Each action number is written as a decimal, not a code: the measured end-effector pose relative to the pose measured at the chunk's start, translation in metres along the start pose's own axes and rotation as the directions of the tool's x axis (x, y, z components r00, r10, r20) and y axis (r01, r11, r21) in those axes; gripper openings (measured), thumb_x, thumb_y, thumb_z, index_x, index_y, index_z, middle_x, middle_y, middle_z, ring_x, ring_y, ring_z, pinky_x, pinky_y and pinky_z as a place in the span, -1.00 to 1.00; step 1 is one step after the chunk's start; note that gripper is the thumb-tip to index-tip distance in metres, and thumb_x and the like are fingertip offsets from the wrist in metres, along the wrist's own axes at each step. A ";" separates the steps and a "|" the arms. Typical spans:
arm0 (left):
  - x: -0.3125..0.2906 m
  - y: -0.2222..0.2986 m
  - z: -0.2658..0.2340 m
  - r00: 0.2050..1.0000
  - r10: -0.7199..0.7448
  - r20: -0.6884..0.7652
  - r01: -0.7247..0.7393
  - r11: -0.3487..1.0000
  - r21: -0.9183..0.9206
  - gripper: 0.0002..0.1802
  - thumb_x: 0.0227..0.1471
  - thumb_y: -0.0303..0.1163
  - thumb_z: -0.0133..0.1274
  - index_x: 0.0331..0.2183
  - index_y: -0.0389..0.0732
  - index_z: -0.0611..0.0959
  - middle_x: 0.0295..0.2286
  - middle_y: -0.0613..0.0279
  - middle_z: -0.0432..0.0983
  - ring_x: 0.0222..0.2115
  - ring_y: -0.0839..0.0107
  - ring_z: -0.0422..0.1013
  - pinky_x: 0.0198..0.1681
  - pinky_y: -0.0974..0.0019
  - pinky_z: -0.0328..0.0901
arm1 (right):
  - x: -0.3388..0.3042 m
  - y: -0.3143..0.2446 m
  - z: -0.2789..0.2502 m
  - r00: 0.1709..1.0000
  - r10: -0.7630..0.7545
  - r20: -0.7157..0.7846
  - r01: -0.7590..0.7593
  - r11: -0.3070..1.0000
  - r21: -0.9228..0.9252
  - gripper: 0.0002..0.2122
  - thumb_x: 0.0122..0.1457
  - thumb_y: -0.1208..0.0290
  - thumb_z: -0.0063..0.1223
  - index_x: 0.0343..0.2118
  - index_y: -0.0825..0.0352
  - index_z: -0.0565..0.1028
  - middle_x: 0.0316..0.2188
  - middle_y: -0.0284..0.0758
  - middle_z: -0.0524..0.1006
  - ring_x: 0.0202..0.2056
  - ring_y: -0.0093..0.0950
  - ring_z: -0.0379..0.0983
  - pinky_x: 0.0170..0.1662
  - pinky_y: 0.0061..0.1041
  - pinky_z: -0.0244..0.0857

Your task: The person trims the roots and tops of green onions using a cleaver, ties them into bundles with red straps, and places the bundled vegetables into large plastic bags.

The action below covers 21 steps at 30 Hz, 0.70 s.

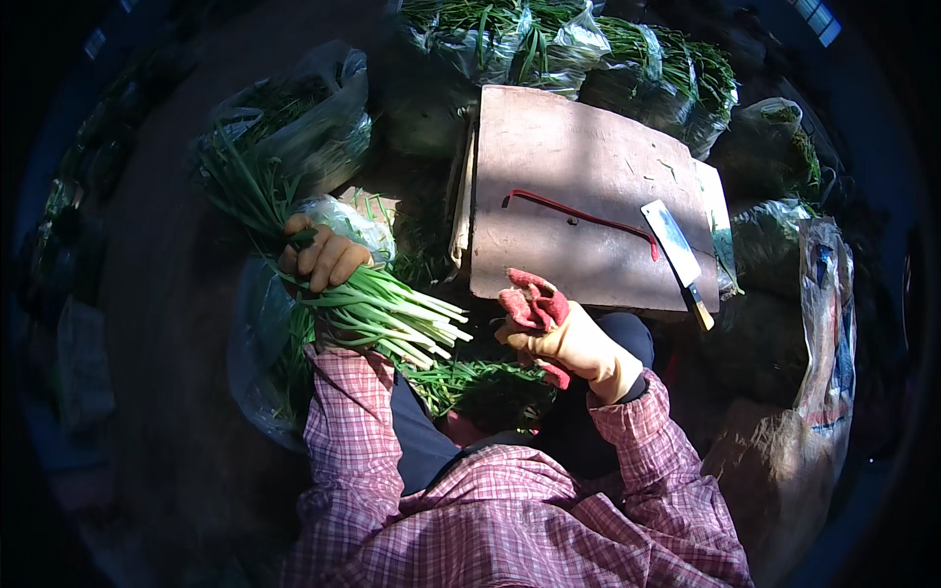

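Note:
My left hand (325, 257) is closed around a bunch of garlic chives (397, 312). Their pale stem ends point right toward my lap, and the green leaves (245, 181) trail up and to the left. In front of my right knee, my right hand (586, 353) grips a crumpled red cloth (534, 302), which sticks out past the fingers. It is held apart from the chives, just short of the near edge of a board (578, 157). A cleaver (672, 243) lies on the board's right side, its handle over the near corner. Left of it rests a thin bent red rod (583, 216).
Plastic bags of greens (470, 44) line the far side, with another bag (328, 122) at the far left. Loose green leaves (470, 385) lie between my legs. A tall woven sack (823, 323) stands at the right. Small green scraps dot the board.

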<state>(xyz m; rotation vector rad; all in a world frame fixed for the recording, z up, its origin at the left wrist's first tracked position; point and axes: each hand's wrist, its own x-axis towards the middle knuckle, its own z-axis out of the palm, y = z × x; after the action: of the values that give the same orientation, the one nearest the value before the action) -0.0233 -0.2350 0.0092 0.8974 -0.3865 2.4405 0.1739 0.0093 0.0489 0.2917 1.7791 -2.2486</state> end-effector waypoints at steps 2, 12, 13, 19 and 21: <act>0.004 -0.001 -0.006 0.997 -0.039 0.072 0.041 0.999 -0.023 -0.64 0.25 -0.34 -0.10 0.05 -0.19 0.49 -0.48 0.38 0.42 -0.47 0.46 0.43 -0.23 0.28 0.32 | -0.011 -0.005 -0.027 0.998 0.045 -0.048 -0.040 0.996 0.083 -0.57 0.11 0.33 0.36 0.00 0.37 0.49 -0.33 -0.37 0.58 -0.42 -0.61 0.48 -0.35 -0.67 0.37; -0.001 0.002 -0.007 0.933 -0.010 -0.360 0.069 0.986 0.149 -0.69 0.23 -0.38 -0.06 -0.01 -0.19 0.56 -0.58 0.45 0.16 -0.58 0.52 0.18 -0.28 0.24 0.18 | 0.015 -0.019 0.028 0.958 0.130 -0.257 -0.197 0.947 -0.255 -0.63 0.16 0.27 0.29 -0.03 0.30 0.52 -0.42 -0.38 0.56 -0.56 -0.59 0.45 -0.44 -0.52 0.40; -0.001 0.002 -0.005 0.875 0.053 -0.481 0.043 0.981 0.187 -0.72 0.21 -0.37 -0.03 -0.05 -0.15 0.57 -0.58 0.46 0.14 -0.60 0.54 0.14 -0.28 0.25 0.16 | 0.014 -0.014 0.021 0.947 -0.008 -0.321 -0.040 0.989 -0.142 -0.66 0.17 0.30 0.26 -0.02 0.30 0.52 -0.41 -0.36 0.58 -0.52 -0.59 0.47 -0.40 -0.52 0.42; 0.003 -0.023 -0.011 0.769 0.260 -0.584 0.069 0.874 0.481 -0.77 0.13 -0.39 0.09 -0.14 -0.09 0.51 -0.59 0.53 0.18 -0.64 0.62 0.11 -0.33 0.32 0.19 | 0.057 -0.021 0.046 0.693 -0.669 0.271 0.453 0.111 -0.884 -0.60 -0.20 0.46 0.24 -0.17 0.25 0.58 -0.41 -0.24 0.58 -0.31 -0.20 0.52 -0.19 -0.25 0.35; 0.001 -0.021 -0.020 0.723 0.339 -0.602 0.091 0.817 0.570 -0.70 0.05 -0.32 0.22 -0.16 -0.06 0.55 -0.58 0.50 0.29 -0.64 0.53 0.20 -0.38 0.28 0.23 | 0.052 -0.018 0.054 0.781 -0.588 0.212 0.245 -0.024 -0.969 -0.72 -0.18 0.39 0.27 -0.31 0.20 0.58 -0.51 -0.30 0.52 -0.39 -0.27 0.48 -0.29 -0.30 0.30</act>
<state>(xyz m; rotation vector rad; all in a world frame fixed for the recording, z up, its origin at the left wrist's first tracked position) -0.0228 -0.2091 -0.0032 0.0798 0.6109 2.8457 0.1193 -0.0430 0.0611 -0.3462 3.4039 -0.5622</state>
